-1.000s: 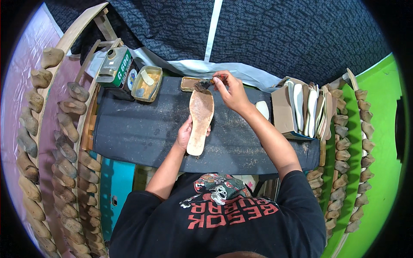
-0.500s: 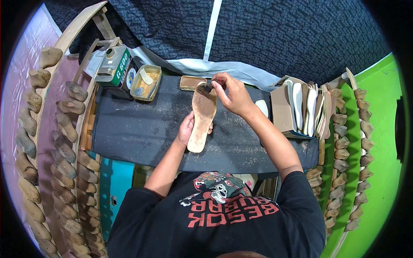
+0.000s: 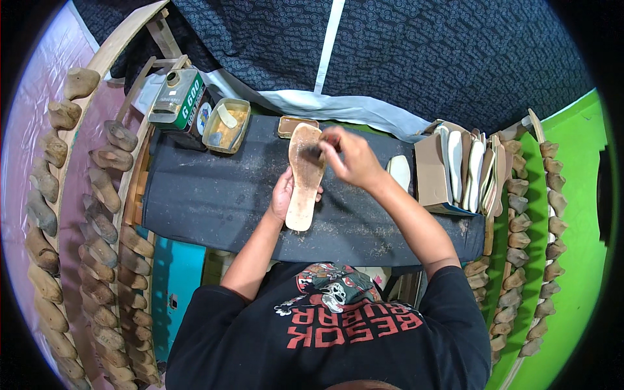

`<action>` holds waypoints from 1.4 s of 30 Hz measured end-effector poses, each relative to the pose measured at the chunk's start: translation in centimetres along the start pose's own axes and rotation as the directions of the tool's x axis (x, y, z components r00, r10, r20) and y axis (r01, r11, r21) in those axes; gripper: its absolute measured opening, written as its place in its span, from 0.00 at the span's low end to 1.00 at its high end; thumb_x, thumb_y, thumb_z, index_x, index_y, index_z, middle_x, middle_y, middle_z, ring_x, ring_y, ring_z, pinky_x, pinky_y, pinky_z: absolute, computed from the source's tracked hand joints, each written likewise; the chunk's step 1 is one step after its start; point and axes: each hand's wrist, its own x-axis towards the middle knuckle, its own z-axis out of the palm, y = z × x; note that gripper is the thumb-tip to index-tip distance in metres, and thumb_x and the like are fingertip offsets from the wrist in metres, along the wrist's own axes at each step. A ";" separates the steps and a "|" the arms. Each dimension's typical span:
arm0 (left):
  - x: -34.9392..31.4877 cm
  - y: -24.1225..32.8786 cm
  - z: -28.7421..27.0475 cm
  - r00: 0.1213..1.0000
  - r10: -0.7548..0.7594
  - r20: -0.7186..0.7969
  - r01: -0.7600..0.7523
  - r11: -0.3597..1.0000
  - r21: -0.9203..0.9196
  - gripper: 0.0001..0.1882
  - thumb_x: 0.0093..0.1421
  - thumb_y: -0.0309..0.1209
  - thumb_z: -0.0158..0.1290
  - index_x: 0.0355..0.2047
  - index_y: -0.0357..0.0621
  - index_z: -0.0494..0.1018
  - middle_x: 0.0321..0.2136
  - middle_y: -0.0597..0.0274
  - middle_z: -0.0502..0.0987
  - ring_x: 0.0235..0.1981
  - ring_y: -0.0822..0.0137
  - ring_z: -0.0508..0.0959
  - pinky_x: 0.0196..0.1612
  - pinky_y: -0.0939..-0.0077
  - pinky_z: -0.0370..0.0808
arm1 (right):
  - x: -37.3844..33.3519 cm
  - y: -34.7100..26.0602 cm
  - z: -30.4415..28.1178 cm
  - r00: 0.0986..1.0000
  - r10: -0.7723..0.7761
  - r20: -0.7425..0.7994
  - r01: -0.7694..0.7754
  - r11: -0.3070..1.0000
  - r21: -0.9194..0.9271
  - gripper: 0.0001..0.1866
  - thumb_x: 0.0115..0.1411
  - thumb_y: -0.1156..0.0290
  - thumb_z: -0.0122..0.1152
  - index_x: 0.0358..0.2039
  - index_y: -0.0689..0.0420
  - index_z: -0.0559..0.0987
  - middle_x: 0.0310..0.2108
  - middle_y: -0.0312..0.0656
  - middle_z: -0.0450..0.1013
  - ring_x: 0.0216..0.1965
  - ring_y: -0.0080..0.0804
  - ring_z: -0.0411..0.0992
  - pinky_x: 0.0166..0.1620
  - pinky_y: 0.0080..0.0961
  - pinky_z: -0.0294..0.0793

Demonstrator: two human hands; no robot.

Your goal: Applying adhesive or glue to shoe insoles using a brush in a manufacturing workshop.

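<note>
Tan insole sits between left hand, wrapped round its middle from beneath, and right hand, pinched on a dark brush at its wide end. Worktop below.

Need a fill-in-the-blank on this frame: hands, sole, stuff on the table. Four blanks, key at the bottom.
1. The pale sole is gripped around its middle by the person's ____ (left/right) hand.
2. The other hand has a dark brush over the sole's ____ (near/far) half.
3. The metal can stands to the ____ (left/right) of the open tub.
4. The cardboard box stands toward the ____ (left/right) end of the table.

Missing words: left; far; left; right.
</note>
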 end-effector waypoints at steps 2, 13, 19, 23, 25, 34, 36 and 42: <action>0.3 -0.3 -0.2 1.000 0.005 0.020 -0.006 0.999 0.046 0.32 0.74 0.53 0.34 0.61 0.41 0.69 0.46 0.49 0.82 0.39 0.51 0.84 0.41 0.57 0.84 | 0.5 0.6 0.1 0.994 -0.014 -0.104 0.011 1.000 -0.023 0.08 0.65 0.74 0.62 0.41 0.63 0.75 0.30 0.49 0.76 0.29 0.42 0.78 0.35 0.33 0.77; 0.6 0.5 2.5 0.957 0.186 -0.225 -0.169 0.981 0.090 0.32 0.74 0.52 0.35 0.66 0.42 0.65 0.57 0.55 0.77 0.53 0.56 0.80 0.60 0.59 0.76 | -2.9 -2.4 1.7 0.973 -0.195 0.123 0.187 0.980 0.072 0.09 0.58 0.76 0.66 0.37 0.61 0.75 0.27 0.46 0.73 0.28 0.46 0.75 0.35 0.39 0.75; 1.2 0.2 -0.3 0.998 0.057 -0.012 -0.055 0.992 0.114 0.32 0.74 0.54 0.31 0.63 0.42 0.66 0.50 0.50 0.80 0.41 0.52 0.85 0.40 0.60 0.85 | -0.5 0.1 0.0 0.993 -0.103 -0.059 0.099 0.992 -0.074 0.10 0.59 0.76 0.66 0.40 0.62 0.77 0.29 0.47 0.75 0.29 0.45 0.76 0.35 0.36 0.77; 1.7 0.8 1.0 0.977 0.142 -0.158 -0.145 0.989 -0.009 0.31 0.75 0.52 0.31 0.63 0.41 0.67 0.50 0.51 0.81 0.42 0.53 0.84 0.46 0.59 0.84 | -3.6 -2.0 1.8 0.963 -0.267 0.048 0.268 0.963 -0.023 0.12 0.54 0.77 0.65 0.40 0.60 0.76 0.28 0.45 0.74 0.31 0.46 0.77 0.37 0.40 0.78; 1.3 1.0 -0.1 0.958 0.229 -0.174 -0.189 0.957 0.219 0.31 0.75 0.52 0.31 0.62 0.41 0.68 0.48 0.53 0.81 0.43 0.54 0.84 0.51 0.58 0.81 | -4.7 -3.2 2.2 0.955 -0.251 0.159 0.240 0.967 0.087 0.12 0.55 0.77 0.66 0.40 0.61 0.75 0.26 0.44 0.72 0.28 0.44 0.75 0.36 0.39 0.76; 0.1 1.7 -1.5 0.986 0.157 -0.048 -0.144 0.967 0.210 0.31 0.75 0.53 0.31 0.62 0.42 0.67 0.48 0.51 0.80 0.41 0.55 0.84 0.41 0.62 0.85 | -1.8 1.0 1.6 0.995 -0.097 0.003 0.097 0.995 -0.022 0.09 0.62 0.76 0.64 0.41 0.63 0.77 0.33 0.49 0.78 0.31 0.43 0.78 0.36 0.34 0.78; -0.3 1.3 -1.6 0.983 0.174 -0.057 -0.157 0.961 0.229 0.31 0.75 0.52 0.31 0.62 0.41 0.67 0.48 0.52 0.80 0.41 0.55 0.84 0.40 0.60 0.85 | -1.1 1.8 1.4 0.998 -0.003 -0.055 0.002 1.000 -0.005 0.09 0.65 0.73 0.62 0.43 0.62 0.77 0.33 0.48 0.78 0.31 0.37 0.78 0.36 0.31 0.77; -1.7 1.4 -1.3 0.949 0.232 -0.215 -0.199 0.966 0.164 0.34 0.75 0.57 0.33 0.63 0.41 0.67 0.47 0.50 0.81 0.40 0.54 0.84 0.40 0.60 0.85 | 1.6 7.3 2.5 0.937 0.318 -0.143 -0.306 0.947 0.099 0.12 0.69 0.67 0.59 0.44 0.64 0.78 0.33 0.53 0.80 0.35 0.48 0.81 0.39 0.38 0.78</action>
